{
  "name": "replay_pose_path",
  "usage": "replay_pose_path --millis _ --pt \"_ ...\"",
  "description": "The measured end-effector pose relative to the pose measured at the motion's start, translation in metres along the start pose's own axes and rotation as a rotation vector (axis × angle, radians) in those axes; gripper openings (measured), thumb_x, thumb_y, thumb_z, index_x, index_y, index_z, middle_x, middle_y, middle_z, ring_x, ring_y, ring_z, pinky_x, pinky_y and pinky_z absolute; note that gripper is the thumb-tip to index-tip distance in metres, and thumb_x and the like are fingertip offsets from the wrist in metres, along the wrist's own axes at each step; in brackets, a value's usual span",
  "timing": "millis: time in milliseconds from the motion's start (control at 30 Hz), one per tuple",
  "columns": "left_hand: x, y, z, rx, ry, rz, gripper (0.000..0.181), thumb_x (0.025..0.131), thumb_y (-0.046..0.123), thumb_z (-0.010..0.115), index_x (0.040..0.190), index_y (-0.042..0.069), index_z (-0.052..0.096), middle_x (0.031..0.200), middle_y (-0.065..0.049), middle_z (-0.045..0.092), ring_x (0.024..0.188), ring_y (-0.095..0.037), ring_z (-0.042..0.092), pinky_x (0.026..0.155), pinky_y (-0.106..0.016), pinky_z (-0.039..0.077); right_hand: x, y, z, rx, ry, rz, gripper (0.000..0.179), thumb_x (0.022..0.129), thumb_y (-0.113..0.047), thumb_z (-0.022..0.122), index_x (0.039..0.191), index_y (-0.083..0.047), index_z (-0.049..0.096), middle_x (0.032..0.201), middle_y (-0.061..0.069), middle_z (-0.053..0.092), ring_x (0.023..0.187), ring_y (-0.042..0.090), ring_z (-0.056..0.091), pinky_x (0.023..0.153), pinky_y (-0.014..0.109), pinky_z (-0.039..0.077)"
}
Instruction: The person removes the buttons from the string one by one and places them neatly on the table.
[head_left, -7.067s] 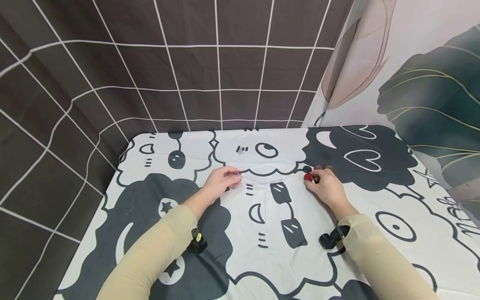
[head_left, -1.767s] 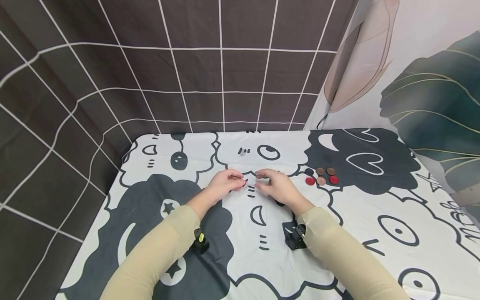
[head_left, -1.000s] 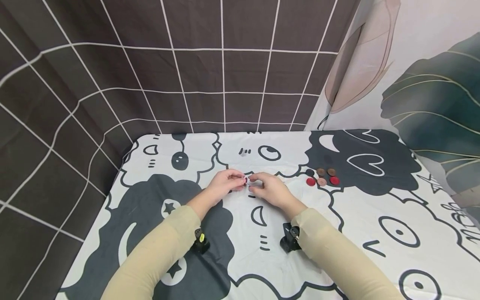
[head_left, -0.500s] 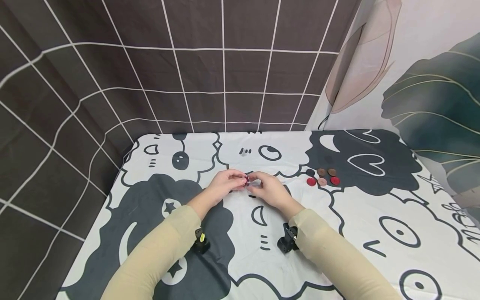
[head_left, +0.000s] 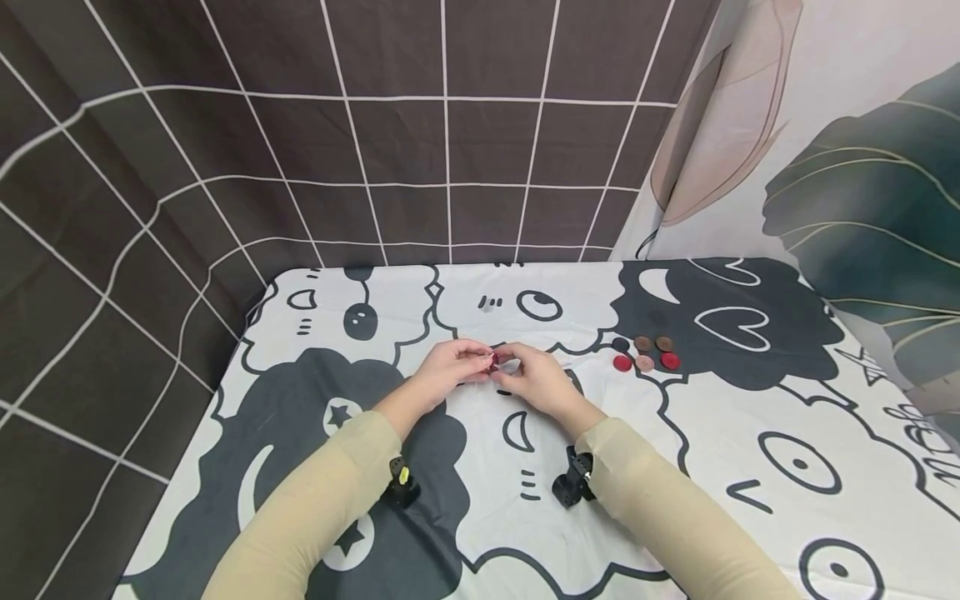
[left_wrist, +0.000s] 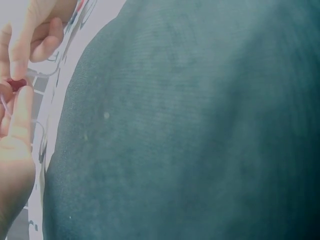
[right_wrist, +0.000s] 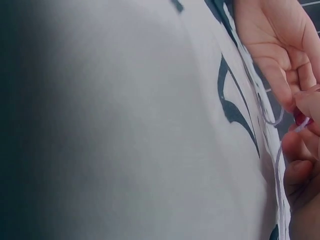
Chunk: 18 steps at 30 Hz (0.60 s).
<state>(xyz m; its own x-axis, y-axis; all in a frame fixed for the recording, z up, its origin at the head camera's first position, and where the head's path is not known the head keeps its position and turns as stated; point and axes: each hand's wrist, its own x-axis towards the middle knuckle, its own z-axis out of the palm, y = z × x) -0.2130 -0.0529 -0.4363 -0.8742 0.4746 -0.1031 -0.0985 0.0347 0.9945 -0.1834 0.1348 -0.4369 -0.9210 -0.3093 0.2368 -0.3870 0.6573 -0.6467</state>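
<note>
In the head view my left hand (head_left: 448,367) pinches a small dark red button (head_left: 492,361) between thumb and fingers. My right hand (head_left: 542,379) meets it from the other side, its fingertips closed on the same button. A thin pale lavender cord (right_wrist: 278,175) hangs from the fingers in the right wrist view and loops beside the red button (right_wrist: 300,119). Close up in the left wrist view, the red button (left_wrist: 16,84) sits between both hands' fingertips. Whether the cord runs through its holes is hidden by the fingers.
Right of the hands lie several loose buttons: a black button (head_left: 620,343), brown buttons (head_left: 642,342), red buttons (head_left: 622,363) and a pink button (head_left: 644,363). A black-and-white patterned cloth (head_left: 517,533) covers the table. Behind it hangs a dark gridded curtain (head_left: 397,142).
From the button group, where it was 7.1 s ago, my right hand has come left to my left hand. During the last second its fingertips closed in on the red button. The left hand stays nearly still.
</note>
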Motion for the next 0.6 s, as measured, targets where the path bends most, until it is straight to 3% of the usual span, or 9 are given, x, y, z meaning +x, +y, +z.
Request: replay_pose_path --millis 300,600 --pt "0.0006 -0.0020 -0.0004 -0.039 0.001 -0.005 0.028 0.091 0.001 0.059 0.116 -0.010 0.057 0.111 -0.021 0.061 0.090 -0.020 0.066 0.084 -0.031 0.052 -0.0018 -0.0002 -0.0017 0.020 0.008 0.027 0.034 0.083 -0.020 0.068 0.114 -0.007 0.063 0.078 -0.001 0.062 0.057 0.007 0.048 0.052 0.025 0.042" --pt "0.0009 0.0005 -0.0005 -0.017 -0.003 -0.012 0.029 0.091 0.001 0.059 0.116 -0.012 0.055 0.107 -0.023 0.062 0.090 -0.023 0.066 0.084 -0.032 0.052 -0.0029 0.0020 -0.0043 0.041 0.009 0.036 0.033 0.083 -0.019 0.067 0.114 -0.007 0.063 0.081 0.000 0.064 0.057 0.007 0.049 0.052 0.025 0.043"
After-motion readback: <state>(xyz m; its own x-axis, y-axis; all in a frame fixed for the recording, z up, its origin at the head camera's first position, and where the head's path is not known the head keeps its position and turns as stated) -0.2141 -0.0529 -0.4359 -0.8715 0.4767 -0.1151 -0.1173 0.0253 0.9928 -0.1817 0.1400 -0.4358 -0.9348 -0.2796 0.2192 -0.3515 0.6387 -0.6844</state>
